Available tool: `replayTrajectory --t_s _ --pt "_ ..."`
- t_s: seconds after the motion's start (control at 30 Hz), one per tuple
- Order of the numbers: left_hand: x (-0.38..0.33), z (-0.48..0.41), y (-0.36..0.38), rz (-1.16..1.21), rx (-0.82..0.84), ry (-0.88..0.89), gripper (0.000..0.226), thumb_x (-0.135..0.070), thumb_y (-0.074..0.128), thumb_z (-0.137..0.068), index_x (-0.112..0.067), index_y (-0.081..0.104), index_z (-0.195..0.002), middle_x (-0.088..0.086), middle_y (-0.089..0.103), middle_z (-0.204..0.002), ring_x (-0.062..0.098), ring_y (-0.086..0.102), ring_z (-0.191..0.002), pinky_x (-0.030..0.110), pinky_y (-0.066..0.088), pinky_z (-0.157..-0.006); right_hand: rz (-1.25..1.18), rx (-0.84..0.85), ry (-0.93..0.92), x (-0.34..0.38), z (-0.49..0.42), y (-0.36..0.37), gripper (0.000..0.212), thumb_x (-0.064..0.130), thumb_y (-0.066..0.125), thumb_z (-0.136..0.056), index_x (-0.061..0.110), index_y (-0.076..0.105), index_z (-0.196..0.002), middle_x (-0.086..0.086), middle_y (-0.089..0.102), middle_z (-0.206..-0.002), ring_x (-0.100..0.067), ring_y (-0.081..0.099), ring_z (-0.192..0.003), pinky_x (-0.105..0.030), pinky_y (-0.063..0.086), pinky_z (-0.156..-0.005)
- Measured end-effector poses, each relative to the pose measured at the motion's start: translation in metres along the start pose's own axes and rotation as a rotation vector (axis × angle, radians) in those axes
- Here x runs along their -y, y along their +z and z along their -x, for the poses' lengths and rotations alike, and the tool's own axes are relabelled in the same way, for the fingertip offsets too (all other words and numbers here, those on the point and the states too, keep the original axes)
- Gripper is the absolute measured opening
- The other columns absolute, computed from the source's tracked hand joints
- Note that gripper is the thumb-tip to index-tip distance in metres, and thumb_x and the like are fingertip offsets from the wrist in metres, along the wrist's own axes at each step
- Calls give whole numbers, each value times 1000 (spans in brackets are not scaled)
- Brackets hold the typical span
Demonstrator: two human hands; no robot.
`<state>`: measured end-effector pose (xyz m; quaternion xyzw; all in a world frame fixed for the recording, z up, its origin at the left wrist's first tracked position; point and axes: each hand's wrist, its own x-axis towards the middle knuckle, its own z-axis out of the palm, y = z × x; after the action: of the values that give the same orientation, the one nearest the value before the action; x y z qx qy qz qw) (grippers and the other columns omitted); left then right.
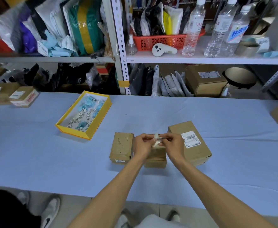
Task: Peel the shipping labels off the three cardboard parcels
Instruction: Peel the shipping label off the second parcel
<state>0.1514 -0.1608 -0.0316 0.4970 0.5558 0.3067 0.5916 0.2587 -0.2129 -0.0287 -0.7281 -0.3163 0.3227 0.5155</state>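
Observation:
Three cardboard parcels lie side by side on the pale blue table. The left parcel (122, 148) has a bare top with glue marks. The middle parcel (156, 157) sits under my hands. The right parcel (190, 142) carries a white shipping label (190, 139) with a barcode. My left hand (142, 143) and my right hand (174, 143) are held just above the middle parcel, and both pinch a crumpled white label (156, 140) between their fingertips.
A yellow tray (100, 120) with several crumpled blue and white label scraps lies at the left back of the table (52, 153). More cardboard boxes (24, 96) sit at the far left edge. Metal shelving (123, 60) with bags, bottles and an orange basket stands behind.

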Motion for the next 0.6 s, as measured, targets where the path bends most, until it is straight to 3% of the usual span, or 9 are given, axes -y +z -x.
replayTrajectory --t_s 0.1,0.17,0.3,0.37,0.43,0.53,0.6 --pt "-1 -1 3 58 44 21 19 -15 77 -79 -6 74 -97 5 74 -89 14 70 -82 22 56 -76 80 48 -68 0 4 0 31 -7 54 -85 12 78 -86 6 74 -74 -8 71 -68 -18 56 -65" --pt "-1 -3 4 56 74 17 27 -11 75 -81 -4 72 -107 8 73 -99 15 70 -90 23 54 -84 120 68 -103 3 7 -1 27 1 58 -86 17 79 -87 14 72 -72 -1 69 -70 -11 51 -64" --pt "0 -6 -3 8 89 45 18 -6 69 -85 -5 73 -103 -1 72 -90 1 67 -79 9 52 -70 137 168 -133 6 7 -2 24 13 56 -92 20 79 -92 6 76 -79 -3 71 -79 -23 55 -74" --pt "0 -8 -5 26 79 25 8 -3 68 -86 -7 73 -90 -3 71 -82 3 66 -73 11 51 -65 111 192 -155 6 8 -1 22 11 58 -93 16 79 -93 4 77 -81 -5 73 -79 -30 59 -79" --pt "-2 -10 -5 16 65 7 13 -3 68 -86 -13 70 -78 -2 69 -78 8 65 -73 16 50 -67 28 133 -126 7 7 2 16 7 62 -89 9 78 -90 -2 77 -79 -11 74 -76 -36 60 -78" --pt "-6 -13 -5 57 101 -66 17 -3 68 -86 -13 67 -72 6 69 -78 18 66 -75 27 57 -77 -71 53 -37 10 1 2 11 3 75 -78 2 74 -88 -7 75 -76 -14 74 -71 -26 58 -69" --pt "-7 -12 -5 124 136 -91 14 1 66 -87 -6 67 -75 8 69 -81 18 68 -77 23 59 -76 -64 35 -7 10 -4 -2 19 5 80 -72 4 73 -90 -7 74 -75 -15 73 -72 -22 56 -68"
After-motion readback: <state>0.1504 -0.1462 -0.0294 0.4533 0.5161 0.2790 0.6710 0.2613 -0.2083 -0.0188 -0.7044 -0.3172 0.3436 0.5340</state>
